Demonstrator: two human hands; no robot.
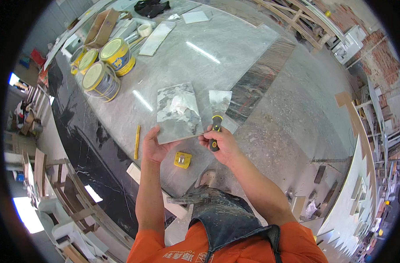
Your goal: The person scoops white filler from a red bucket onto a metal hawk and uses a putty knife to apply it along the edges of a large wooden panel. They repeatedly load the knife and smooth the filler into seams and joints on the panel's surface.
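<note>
A grey stone tile with a mound of whitish paste on it is held up over the large slab. My left hand grips its near left corner, fingers reaching underneath. In my right hand is a putty knife with a black and yellow handle, its broad blade pointing away from me, smeared with paste. The right fingers also touch the tile's near right corner. Below the tile lies a yellow tape measure; left of it is a yellow pencil-like stick.
Several yellow and grey cans stand at the far left by a cardboard box. A white strip and black cloth lie at the back. A dark slab runs along the left. Wooden frames stand far right.
</note>
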